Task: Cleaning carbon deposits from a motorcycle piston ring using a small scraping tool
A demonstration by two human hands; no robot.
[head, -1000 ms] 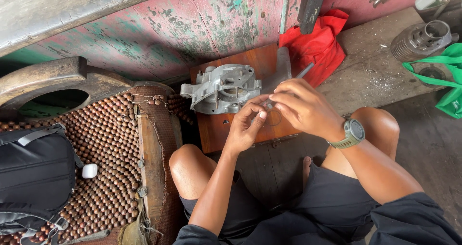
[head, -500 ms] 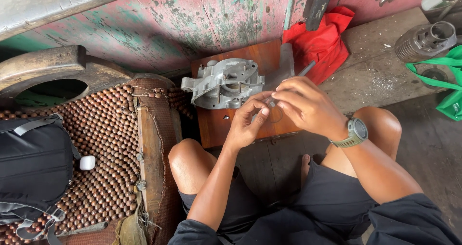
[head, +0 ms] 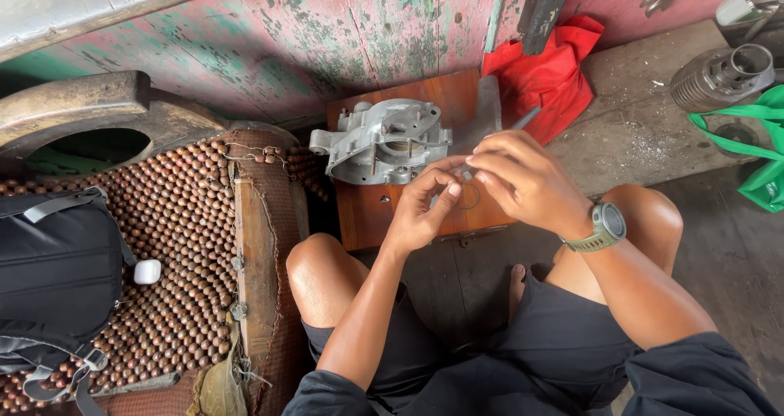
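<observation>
Both hands meet over the brown wooden board (head: 371, 212): left hand (head: 420, 212) and right hand (head: 523, 179) pinch a thin metal ring (head: 468, 195) between fingertips, right also gripping a slim grey tool (head: 523, 120). Just beyond sits the grey cast-metal engine casing (head: 380, 142).

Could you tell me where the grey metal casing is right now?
In the head view the casing lies on the wooden board at upper centre, against the peeling wall, just above the left hand.
</observation>
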